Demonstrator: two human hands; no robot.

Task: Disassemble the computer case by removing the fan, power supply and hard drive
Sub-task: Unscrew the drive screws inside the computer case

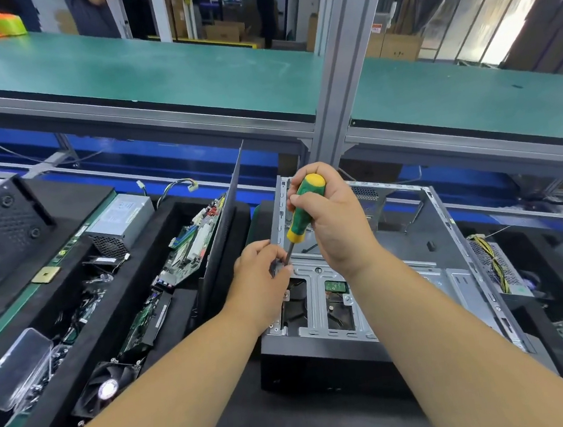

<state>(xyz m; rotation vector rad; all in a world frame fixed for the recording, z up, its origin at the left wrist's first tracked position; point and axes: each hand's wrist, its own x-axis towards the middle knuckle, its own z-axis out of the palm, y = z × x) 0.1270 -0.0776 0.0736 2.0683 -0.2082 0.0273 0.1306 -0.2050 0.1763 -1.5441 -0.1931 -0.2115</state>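
Observation:
An open grey computer case [423,234] lies on its side in front of me. My right hand [332,215] grips a green and yellow screwdriver [303,207], held almost upright with its tip down at the case's left edge. My left hand [262,280] pinches the lower shaft and tip of the screwdriver against the metal drive cage [316,299]. A hard drive [339,307] with a green board shows through the cage openings. The screw under the tip is hidden by my fingers.
Black foam trays at the left hold a grey power supply [119,222], motherboards [190,246], a black fan [107,385] and a clear plastic box [16,366]. A case side panel [227,232] stands upright between trays and case. Another power supply [495,268] lies to the right. An aluminium post [339,80] rises behind.

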